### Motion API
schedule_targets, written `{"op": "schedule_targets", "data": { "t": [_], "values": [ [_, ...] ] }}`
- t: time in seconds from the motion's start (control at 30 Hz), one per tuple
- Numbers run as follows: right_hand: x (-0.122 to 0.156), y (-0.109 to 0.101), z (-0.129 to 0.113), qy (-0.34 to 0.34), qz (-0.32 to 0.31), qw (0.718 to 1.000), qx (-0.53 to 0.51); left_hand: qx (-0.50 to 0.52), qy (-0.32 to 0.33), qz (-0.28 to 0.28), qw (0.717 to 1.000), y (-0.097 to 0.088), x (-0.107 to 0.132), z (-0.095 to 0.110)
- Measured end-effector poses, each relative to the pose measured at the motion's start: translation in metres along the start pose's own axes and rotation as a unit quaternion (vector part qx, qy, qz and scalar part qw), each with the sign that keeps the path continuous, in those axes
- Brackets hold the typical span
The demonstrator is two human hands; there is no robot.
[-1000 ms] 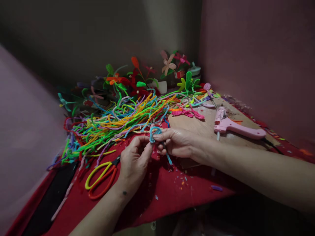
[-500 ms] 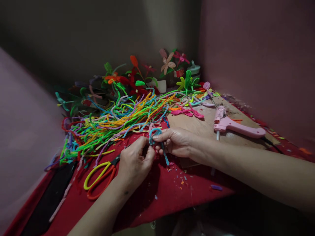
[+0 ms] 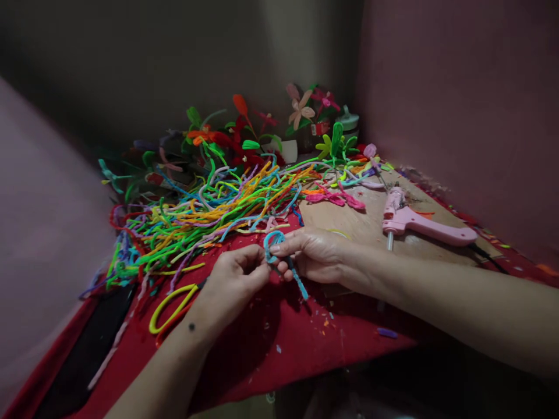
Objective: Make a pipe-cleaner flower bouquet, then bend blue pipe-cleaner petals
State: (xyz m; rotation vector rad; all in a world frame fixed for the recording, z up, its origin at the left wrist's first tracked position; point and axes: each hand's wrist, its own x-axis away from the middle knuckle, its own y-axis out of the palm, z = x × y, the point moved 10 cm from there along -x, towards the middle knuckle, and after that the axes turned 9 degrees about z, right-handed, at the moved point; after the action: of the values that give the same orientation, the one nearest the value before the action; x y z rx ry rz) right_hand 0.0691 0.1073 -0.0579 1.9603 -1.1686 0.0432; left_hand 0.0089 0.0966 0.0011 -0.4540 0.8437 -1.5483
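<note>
A light-blue pipe cleaner point(image 3: 273, 237), bent into a loop with a tail hanging down to the right, is held over the red cloth. My right hand point(image 3: 312, 253) pinches it between thumb and fingers. From the left, my left hand point(image 3: 238, 279) meets the loop with thumb and index finger closed on its near side; the exact grip there is partly hidden. Yellow-and-red-handled scissors point(image 3: 172, 307) lie beneath my left wrist, their blades covered by the hand.
A heap of colourful pipe cleaners point(image 3: 218, 209) spreads behind my hands, with pipe-cleaner flowers point(image 3: 300, 110) at the back. A pink glue gun point(image 3: 430, 226) rests on a wooden board point(image 3: 362, 218) at right. A black flat object point(image 3: 87, 349) lies at left on the red cloth point(image 3: 271, 366).
My left hand has turned, its wrist now covering more of the scissors. The blue loop stays in my right hand, its tail swung slightly right.
</note>
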Motion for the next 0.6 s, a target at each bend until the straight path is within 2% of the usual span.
{"op": "schedule_targets", "data": {
  "t": [0.2,0.3,0.43,0.53,0.6],
  "values": [
    [0.001,-0.002,-0.001,-0.009,0.011,0.999,0.047,-0.147,0.09,0.077,0.982,-0.011,0.003,0.011],
    [0.001,-0.004,0.002,0.0,0.015,0.998,0.062,-0.174,0.106,0.077,0.976,-0.01,0.005,0.014],
    [0.001,-0.004,0.003,0.002,0.014,0.997,0.075,-0.121,0.079,0.009,0.989,-0.002,0.004,0.01],
    [0.004,0.0,-0.002,-0.029,0.006,0.996,0.088,-0.021,0.027,-0.017,0.999,-0.001,0.003,0.005],
    [0.006,0.002,-0.005,-0.041,0.009,0.994,0.097,0.037,-0.003,-0.009,0.999,-0.004,0.002,0.002]
  ]
}}
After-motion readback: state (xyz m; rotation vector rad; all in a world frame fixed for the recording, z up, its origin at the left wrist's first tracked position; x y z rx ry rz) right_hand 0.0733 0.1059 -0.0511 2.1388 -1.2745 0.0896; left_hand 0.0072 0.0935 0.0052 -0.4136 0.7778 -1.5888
